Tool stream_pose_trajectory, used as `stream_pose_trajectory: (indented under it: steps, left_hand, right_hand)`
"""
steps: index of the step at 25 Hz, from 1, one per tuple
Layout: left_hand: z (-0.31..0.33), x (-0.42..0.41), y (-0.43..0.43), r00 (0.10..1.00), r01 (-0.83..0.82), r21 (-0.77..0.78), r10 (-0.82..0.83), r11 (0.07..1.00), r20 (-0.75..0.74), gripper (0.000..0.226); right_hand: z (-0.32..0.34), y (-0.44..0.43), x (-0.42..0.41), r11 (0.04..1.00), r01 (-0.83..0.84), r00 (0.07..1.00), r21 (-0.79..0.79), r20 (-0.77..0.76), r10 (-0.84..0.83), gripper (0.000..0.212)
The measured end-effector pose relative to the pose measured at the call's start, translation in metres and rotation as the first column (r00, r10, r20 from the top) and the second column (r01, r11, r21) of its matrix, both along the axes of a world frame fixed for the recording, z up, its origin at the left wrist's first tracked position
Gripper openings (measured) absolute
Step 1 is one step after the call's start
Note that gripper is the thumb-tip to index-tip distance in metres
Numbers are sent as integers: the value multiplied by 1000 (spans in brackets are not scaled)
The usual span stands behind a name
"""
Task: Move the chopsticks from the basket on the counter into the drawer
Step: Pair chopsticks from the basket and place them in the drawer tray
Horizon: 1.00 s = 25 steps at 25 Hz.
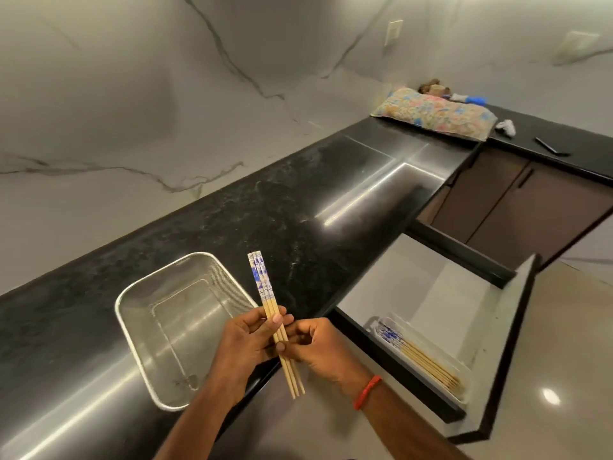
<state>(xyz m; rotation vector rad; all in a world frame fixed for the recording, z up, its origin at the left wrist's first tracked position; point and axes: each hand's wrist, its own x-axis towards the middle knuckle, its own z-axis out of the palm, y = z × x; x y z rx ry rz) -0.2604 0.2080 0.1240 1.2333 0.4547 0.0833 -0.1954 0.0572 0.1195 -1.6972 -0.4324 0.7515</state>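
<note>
So both hands are on the sticks right now. The left grip [247, 340] is wrapped round a little bunch of bamboo chopsticks [267, 298], thumb across the top, and it looks like three of them. The right grip [321, 350] pinches the same bunch just below, thumb tip pressed on the wood. The blue-and-white patterned ends point up and away, and the plain tips point back toward the person. The bunch sits in the air over the front edge of the desk [298, 200], between the two containers. The steel mesh basket [117, 307] is on the desk by that front edge, left of the hands. The drawer [431, 287] is pulled open under the desk's front edge on the right. A white tray [466, 395] along its near side holds a bundle of matching chopsticks [421, 358]. There's a red thread band [368, 391] on the right wrist and a floral cushion [434, 112] at the desk's far corner.
</note>
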Motion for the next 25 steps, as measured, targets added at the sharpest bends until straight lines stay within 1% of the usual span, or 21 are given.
stream_pose_trajectory:
  steps: [5, 9, 11, 14, 17, 19, 21, 23, 25]
  left_hand:
    - [-3, 12, -26, 1000, -6, -4, 6, 1000, -1, 34]
    - [-7, 22, -57, 999, -16, 13, 16, 1000, -48, 31]
    - [-7, 27, -72, 998, 11, 6, -10, 1000, -67, 29]
    - [-6, 34, -93, 990, 93, 28, -90, 995, -109, 35]
    - [-9, 41, -111, 974, 136, 76, -120, 988, -190, 29]
    - [-17, 46, -123, 962, 136, 83, -112, 987, -251, 25]
    - [-27, 50, -133, 946, 139, 83, -108, 987, -305, 23]
    - [-40, 52, -143, 929, 140, 75, -105, 987, -354, 23]
    - [-53, 50, -151, 909, 143, 70, -103, 987, -403, 23]
  right_hand:
    - [-2, -26, 8, 1000, 19, 1000, 19, -6, -18, 21]
    - [-6, -54, 19, 999, 29, 999, 15, -21, -29, 21]
    - [-9, -70, 26, 999, 35, 999, -19, 6, -35, 22]
    - [-12, -99, 40, 992, 93, 995, -87, 47, -89, 26]
    - [-17, -135, 63, 972, 187, 980, -139, 89, -176, 24]
    - [-25, -163, 81, 943, 260, 962, -207, 136, -236, 22]
    - [-39, -190, 97, 903, 306, 944, -303, 220, -247, 20]
    - [-59, -218, 113, 844, 304, 933, -442, 317, -170, 20]
    - [-85, -242, 123, 777, 265, 939, -571, 338, -73, 18]
